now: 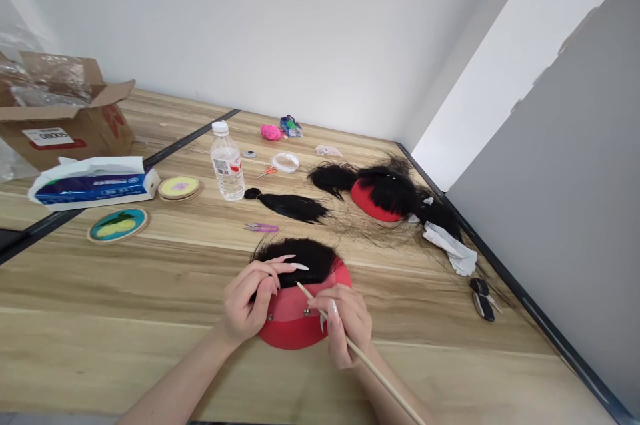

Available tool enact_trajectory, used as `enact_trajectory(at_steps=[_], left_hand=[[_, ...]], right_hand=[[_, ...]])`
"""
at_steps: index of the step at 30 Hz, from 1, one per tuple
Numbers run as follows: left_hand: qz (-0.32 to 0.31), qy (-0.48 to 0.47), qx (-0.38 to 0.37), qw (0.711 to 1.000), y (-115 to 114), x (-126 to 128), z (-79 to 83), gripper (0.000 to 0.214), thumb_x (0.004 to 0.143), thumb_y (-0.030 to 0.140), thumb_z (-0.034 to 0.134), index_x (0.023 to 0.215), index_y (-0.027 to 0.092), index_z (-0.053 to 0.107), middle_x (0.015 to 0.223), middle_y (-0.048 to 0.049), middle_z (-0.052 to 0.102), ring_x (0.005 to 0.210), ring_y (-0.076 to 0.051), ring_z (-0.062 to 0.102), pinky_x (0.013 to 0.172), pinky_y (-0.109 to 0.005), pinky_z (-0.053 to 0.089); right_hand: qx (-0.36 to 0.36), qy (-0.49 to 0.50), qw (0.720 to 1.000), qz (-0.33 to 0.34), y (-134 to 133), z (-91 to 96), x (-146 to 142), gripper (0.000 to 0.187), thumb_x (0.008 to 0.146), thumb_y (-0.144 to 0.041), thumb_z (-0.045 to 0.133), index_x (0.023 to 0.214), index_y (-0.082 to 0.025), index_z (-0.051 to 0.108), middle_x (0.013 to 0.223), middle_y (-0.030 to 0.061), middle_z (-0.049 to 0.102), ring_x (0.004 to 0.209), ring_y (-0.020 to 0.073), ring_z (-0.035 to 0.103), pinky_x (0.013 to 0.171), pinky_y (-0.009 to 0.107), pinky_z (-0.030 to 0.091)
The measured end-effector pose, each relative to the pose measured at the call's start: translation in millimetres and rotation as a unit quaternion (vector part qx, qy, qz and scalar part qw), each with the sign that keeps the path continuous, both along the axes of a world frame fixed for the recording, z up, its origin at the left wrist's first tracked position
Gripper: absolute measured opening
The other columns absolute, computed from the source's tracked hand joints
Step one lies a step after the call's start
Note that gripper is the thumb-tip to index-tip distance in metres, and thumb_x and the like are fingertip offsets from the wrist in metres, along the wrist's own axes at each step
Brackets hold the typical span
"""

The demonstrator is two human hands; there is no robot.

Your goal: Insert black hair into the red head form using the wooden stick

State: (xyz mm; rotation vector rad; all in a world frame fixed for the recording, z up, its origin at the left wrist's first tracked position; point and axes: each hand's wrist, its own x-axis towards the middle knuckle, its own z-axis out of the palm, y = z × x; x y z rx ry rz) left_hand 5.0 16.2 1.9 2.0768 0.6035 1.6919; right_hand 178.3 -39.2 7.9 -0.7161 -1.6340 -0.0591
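A red dome-shaped pad (293,338) lies in front of me, with pinkish see-through material (295,298) over it and black hair (300,251) along its far side. Two small round metallic pieces sit on its near part. My left hand (253,295) rests at the pad's left, thumb and forefinger pinched at the hair's near edge; what lies between them is too small to make out. Its other fingers stretch over the hair. My right hand (347,321) grips a long thin wooden stick (375,371), whose pale tip points at the edge of the hair.
Behind the pad lie purple thread snips (261,227), a tied hair bundle (293,206) and a water bottle (227,165). Another red pad (367,201) with hair stands right, near crumpled tissue (453,248). Left are a tissue pack (95,188), embroidery hoops (119,225) and a cardboard box (65,125).
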Motion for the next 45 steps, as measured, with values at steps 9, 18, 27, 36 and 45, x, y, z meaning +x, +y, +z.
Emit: enact_trajectory(at_steps=[9,18,27,36,45], left_hand=[[0.021,0.024,0.042,0.999,-2.8,-2.9,-0.9,0.028,0.09,-0.002,0.04,0.076,0.016,0.055,0.084,-0.0054,0.066,0.096,-0.019,0.072,0.09,-0.033,0.061],[0.028,0.024,0.055,0.998,-3.7,-1.1,2.4,0.027,0.089,-0.003,0.041,0.076,0.015,0.056,0.084,-0.0056,0.067,0.096,-0.019,0.071,0.09,-0.031,0.061],[0.029,0.021,0.051,0.998,-4.4,-1.1,0.8,0.027,0.089,-0.003,0.041,0.077,0.016,0.056,0.088,-0.0062,0.068,0.096,-0.019,0.072,0.089,-0.031,0.061],[0.029,0.031,0.048,0.998,-4.4,-2.4,-0.7,0.027,0.089,-0.005,0.04,0.078,0.016,0.055,0.086,-0.0051,0.065,0.098,-0.017,0.07,0.091,-0.03,0.06],[0.038,0.024,0.05,0.998,-5.1,-0.4,2.6,0.028,0.092,-0.001,0.039,0.076,0.016,0.055,0.083,-0.0056,0.066,0.095,-0.018,0.071,0.087,-0.031,0.062]], right_hand=[[0.009,-0.017,0.999,-0.026,0.6,-1.5,0.9,0.013,0.088,-0.007,0.052,0.085,-0.017,0.06,0.064,0.003,0.064,0.054,0.0143,0.057,0.05,0.027,0.045],[0.004,-0.029,0.999,-0.029,1.9,0.8,-1.6,0.018,0.088,-0.003,0.048,0.084,-0.016,0.06,0.061,0.0032,0.065,0.05,0.0148,0.056,0.047,0.028,0.044],[-0.002,-0.034,0.999,-0.031,2.2,-1.6,-1.1,0.017,0.09,-0.004,0.049,0.089,-0.018,0.06,0.062,0.0028,0.065,0.051,0.0161,0.058,0.046,0.029,0.045],[0.001,-0.038,0.999,-0.022,2.9,-4.3,-1.2,0.017,0.089,-0.004,0.049,0.091,-0.015,0.062,0.066,0.0045,0.067,0.055,0.0166,0.059,0.05,0.03,0.047],[-0.004,-0.035,0.999,-0.012,4.0,-9.8,-0.7,0.015,0.087,-0.004,0.051,0.087,-0.015,0.061,0.066,0.0055,0.066,0.054,0.0162,0.058,0.049,0.03,0.046]])
